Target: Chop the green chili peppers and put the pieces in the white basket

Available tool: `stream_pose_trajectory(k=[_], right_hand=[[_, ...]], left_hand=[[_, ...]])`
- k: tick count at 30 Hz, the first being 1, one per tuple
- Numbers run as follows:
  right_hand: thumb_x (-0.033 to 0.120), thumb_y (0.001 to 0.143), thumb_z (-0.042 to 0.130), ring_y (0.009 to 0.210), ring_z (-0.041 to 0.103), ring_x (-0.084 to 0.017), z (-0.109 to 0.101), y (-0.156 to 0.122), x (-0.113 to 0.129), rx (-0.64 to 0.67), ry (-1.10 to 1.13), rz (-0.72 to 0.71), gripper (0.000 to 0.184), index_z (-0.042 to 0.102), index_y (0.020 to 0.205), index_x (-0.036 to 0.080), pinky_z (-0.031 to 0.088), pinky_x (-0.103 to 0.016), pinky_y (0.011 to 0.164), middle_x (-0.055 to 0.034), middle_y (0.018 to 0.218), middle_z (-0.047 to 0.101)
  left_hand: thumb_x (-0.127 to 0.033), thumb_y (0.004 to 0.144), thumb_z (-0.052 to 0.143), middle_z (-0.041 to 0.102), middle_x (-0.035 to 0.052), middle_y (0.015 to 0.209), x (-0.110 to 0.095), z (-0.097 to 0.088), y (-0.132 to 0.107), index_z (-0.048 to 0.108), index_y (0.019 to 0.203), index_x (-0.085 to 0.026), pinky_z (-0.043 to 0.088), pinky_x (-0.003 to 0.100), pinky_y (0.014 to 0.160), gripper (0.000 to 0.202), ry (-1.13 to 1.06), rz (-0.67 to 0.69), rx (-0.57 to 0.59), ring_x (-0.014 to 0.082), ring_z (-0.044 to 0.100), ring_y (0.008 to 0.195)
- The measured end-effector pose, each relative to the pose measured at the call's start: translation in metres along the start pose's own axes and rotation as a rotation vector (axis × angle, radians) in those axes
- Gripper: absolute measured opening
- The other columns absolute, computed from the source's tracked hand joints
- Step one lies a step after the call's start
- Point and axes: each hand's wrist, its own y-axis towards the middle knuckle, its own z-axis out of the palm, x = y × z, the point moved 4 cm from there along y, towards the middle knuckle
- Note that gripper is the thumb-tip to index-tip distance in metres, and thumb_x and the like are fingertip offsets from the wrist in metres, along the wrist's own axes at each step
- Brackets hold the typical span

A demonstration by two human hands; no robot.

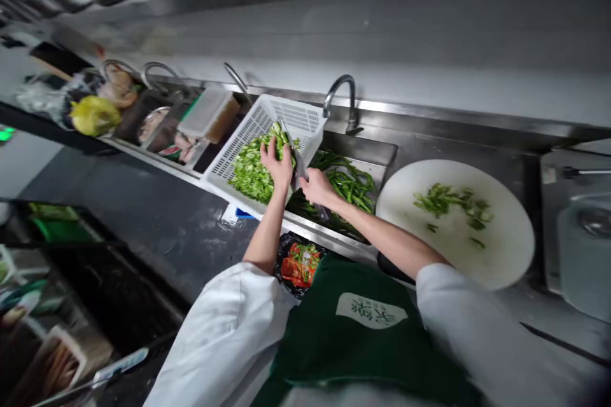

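– First, where to find the knife (pixel 298 170)?
– Between both hands, just right of the left hand (pixel 277 167), blade over the right side of the basket (pixel 312 119), handle (pixel 323 212) over the sink (pixel 366 147); points forward and leftward.
– And which hand nearer the handle?
– Clearly the right hand (pixel 316 188), clamped around it, fingers closed.
– Then how to read the left?
– With fingers spread and half curled, above the cut greens (pixel 252 175) in the basket, close beside the blade; impossible to tell whether touching.
– Farther right?
– Peppers (pixel 352 186) in the sink, then a board (pixel 451 261) strewn with pieces (pixel 436 200).
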Motion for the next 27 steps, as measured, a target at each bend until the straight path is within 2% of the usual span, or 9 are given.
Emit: stream_pose_trajectory(k=[3, 5, 7, 10, 14, 18, 21, 24, 27], right_hand=[[0.018, 0.097, 0.053, 0.034, 0.044, -0.005, -0.004, 0.023, 0.018, -0.008, -0.037, -0.018, 0.02, 0.05, 0.078, 0.021, 0.03, -0.015, 0.044, 0.0131, 0.045, 0.045], [0.023, 0.1, 0.05, 0.034, 0.046, -0.007, -0.025, 0.003, 0.0, -0.012, -0.018, 0.013, 0.021, 0.049, 0.079, 0.023, 0.03, -0.016, 0.041, 0.0122, 0.045, 0.046], [0.035, 0.101, 0.049, 0.036, 0.049, -0.009, -0.055, -0.039, -0.036, -0.034, 0.017, 0.047, 0.025, 0.047, 0.078, 0.026, 0.035, -0.019, 0.042, 0.0099, 0.047, 0.05], [0.063, 0.092, 0.059, 0.042, 0.055, -0.014, -0.109, -0.128, -0.105, -0.251, 0.132, 0.103, 0.041, 0.051, 0.075, 0.026, 0.047, -0.025, 0.048, 0.003, 0.051, 0.058], [0.077, 0.079, 0.067, 0.039, 0.053, -0.017, -0.171, -0.252, -0.19, -0.787, 0.001, 0.483, 0.053, 0.052, 0.077, 0.026, 0.043, -0.028, 0.041, 0.0001, 0.049, 0.058], [0.083, 0.072, 0.067, 0.034, 0.05, -0.017, -0.191, -0.343, -0.251, -0.995, 0.119, 0.749, 0.06, 0.048, 0.076, 0.026, 0.038, -0.029, 0.036, 0.0007, 0.043, 0.054], [0.082, 0.07, 0.069, 0.035, 0.05, -0.019, -0.191, -0.393, -0.286, -1.098, 0.18, 0.866, 0.059, 0.049, 0.075, 0.026, 0.038, -0.03, 0.038, 0.0003, 0.042, 0.053], [0.076, 0.072, 0.069, 0.041, 0.054, -0.021, -0.188, -0.424, -0.316, -1.101, 0.147, 0.969, 0.054, 0.053, 0.071, 0.024, 0.04, -0.032, 0.042, -0.0033, 0.042, 0.055], [0.068, 0.075, 0.066, 0.045, 0.057, -0.023, -0.186, -0.432, -0.341, -1.069, 0.148, 1.027, 0.047, 0.057, 0.07, 0.023, 0.041, -0.032, 0.046, -0.0052, 0.045, 0.057]], left_hand=[[-0.024, 0.093, 0.068, 0.033, 0.0192, 0.166, 0.061, -0.013, 0.056, 0.056, 0.15, -0.019, 0.03, 0.061, 0.125, 0.059, 0.142, -0.289, 0.072, 0.0391, 0.032, 0.156], [-0.02, 0.09, 0.068, 0.033, 0.0239, 0.164, 0.088, -0.027, 0.07, 0.053, 0.151, -0.013, 0.032, 0.062, 0.124, 0.062, 0.194, -0.401, 0.074, 0.0406, 0.034, 0.154], [-0.017, 0.093, 0.061, 0.042, 0.023, 0.158, 0.098, -0.038, 0.07, 0.053, 0.148, -0.01, 0.034, 0.053, 0.125, 0.056, 0.166, -0.326, 0.009, 0.0342, 0.039, 0.152], [-0.017, 0.097, 0.048, 0.053, 0.0153, 0.148, 0.085, -0.031, 0.043, 0.054, 0.143, -0.015, 0.042, 0.041, 0.12, 0.046, 0.025, -0.052, -0.089, 0.024, 0.05, 0.142], [-0.029, 0.104, 0.041, 0.064, 0.0124, 0.129, 0.029, 0.041, -0.045, 0.059, 0.133, -0.017, 0.051, 0.04, 0.109, 0.036, -0.23, 0.242, 0.106, 0.0231, 0.062, 0.124], [-0.047, 0.105, 0.043, 0.067, 0.013, 0.128, -0.052, 0.141, -0.168, 0.062, 0.135, -0.021, 0.051, 0.045, 0.113, 0.044, -0.393, 0.586, 0.695, 0.026, 0.063, 0.126], [-0.062, 0.097, 0.058, 0.042, 0.0163, 0.163, -0.094, 0.203, -0.242, 0.046, 0.157, -0.02, 0.037, 0.048, 0.126, 0.074, -0.281, 0.725, 1.045, 0.0325, 0.039, 0.154], [-0.075, 0.077, 0.077, 0.011, 0.0192, 0.176, -0.125, 0.251, -0.286, 0.029, 0.168, -0.017, 0.016, 0.059, 0.132, 0.119, -0.104, 0.804, 1.151, 0.0444, 0.006, 0.163], [-0.081, 0.069, 0.079, -0.002, 0.0188, 0.178, -0.156, 0.286, -0.316, 0.026, 0.17, -0.018, 0.005, 0.065, 0.131, 0.13, -0.067, 0.939, 1.188, 0.049, -0.005, 0.162]])
